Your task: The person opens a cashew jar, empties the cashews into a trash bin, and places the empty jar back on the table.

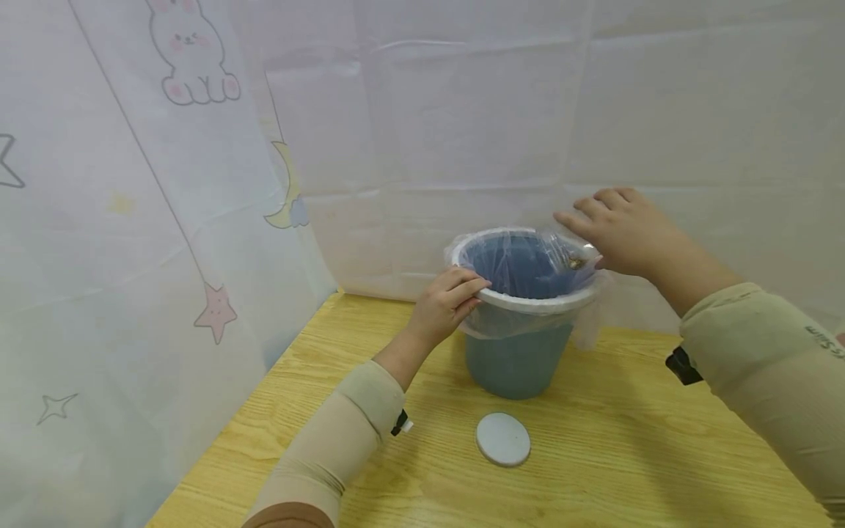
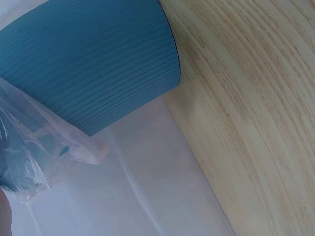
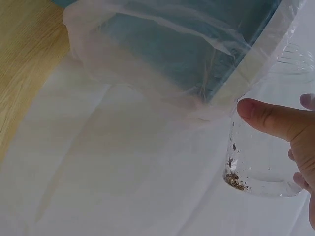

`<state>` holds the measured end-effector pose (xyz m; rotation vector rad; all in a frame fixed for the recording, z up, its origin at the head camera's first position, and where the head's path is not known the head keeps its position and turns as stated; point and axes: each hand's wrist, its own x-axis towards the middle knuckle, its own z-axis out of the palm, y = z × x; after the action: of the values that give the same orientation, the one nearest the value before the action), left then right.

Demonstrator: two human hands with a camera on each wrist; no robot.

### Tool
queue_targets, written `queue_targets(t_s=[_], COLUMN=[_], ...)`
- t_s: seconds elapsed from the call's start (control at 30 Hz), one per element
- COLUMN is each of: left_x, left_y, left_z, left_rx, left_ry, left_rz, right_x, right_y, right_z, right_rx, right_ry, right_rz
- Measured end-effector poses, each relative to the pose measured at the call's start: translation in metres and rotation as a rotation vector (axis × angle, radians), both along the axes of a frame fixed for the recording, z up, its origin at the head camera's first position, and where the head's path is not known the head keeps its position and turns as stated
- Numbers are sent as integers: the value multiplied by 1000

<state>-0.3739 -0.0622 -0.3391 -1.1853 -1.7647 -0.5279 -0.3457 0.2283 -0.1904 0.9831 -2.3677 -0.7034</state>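
Observation:
A blue-grey trash bin (image 1: 518,359) with a white rim stands on the table, lined with a thin clear plastic bag (image 2: 39,142) folded over its edge. My left hand (image 1: 445,304) grips the rim and liner on the near left side. At the right side, my right hand (image 1: 617,231) holds a clear jar (image 3: 261,167) at the bin's mouth, with the thumb (image 3: 268,117) along its side. The jar has a threaded neck and is tilted in the head view. Small brown bits (image 3: 235,181) lie inside at its base.
A flat white disc (image 1: 503,438) lies on the wood-grain table (image 1: 614,440) in front of the bin. Pale sheeting (image 1: 429,147) hangs behind the table, and a printed sheet with a rabbit (image 1: 191,59) hangs on the left.

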Motion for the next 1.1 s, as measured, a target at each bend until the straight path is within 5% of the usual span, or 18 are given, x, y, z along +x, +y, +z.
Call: queue_targets(t_s=[0.27,1.1], left_x=[0,0], left_y=[1,2], left_z=[0,2], left_rx=[-2,-5], left_ry=[3,13], left_rz=[-1,-1], right_x=[-2,-3], right_y=[6,15], right_z=[-2,-1], right_rx=[-182,-509], right_ry=[-68,-222], right_rz=[-21,-161])
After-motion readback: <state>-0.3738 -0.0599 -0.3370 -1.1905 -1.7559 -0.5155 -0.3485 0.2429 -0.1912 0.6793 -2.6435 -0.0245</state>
